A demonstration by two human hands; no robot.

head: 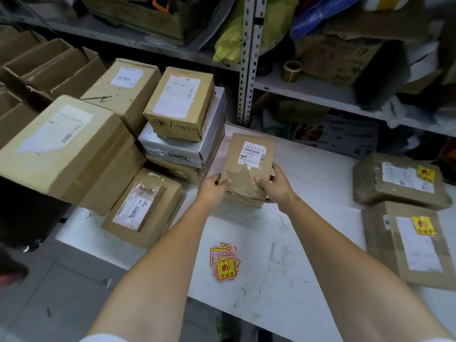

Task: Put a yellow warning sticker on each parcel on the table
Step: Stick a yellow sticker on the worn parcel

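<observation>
The small parcel (249, 166) is a brown cardboard box with a white barcode label on top and a patch near its front end where the outer paper is torn down to the ribbing. It is mid-counter, nearer the back edge. The left hand (213, 186) and right hand (276, 185) grip its near end from either side, thumbs on top. The pile of yellow warning stickers (225, 261) lies on the white counter (308, 243) toward the front edge. At the right edge, a farther parcel (394, 191) and a nearer parcel (385, 243) each carry a yellow sticker. At the left edge are stacked boxes (180, 102), all closed, contents hidden.
</observation>
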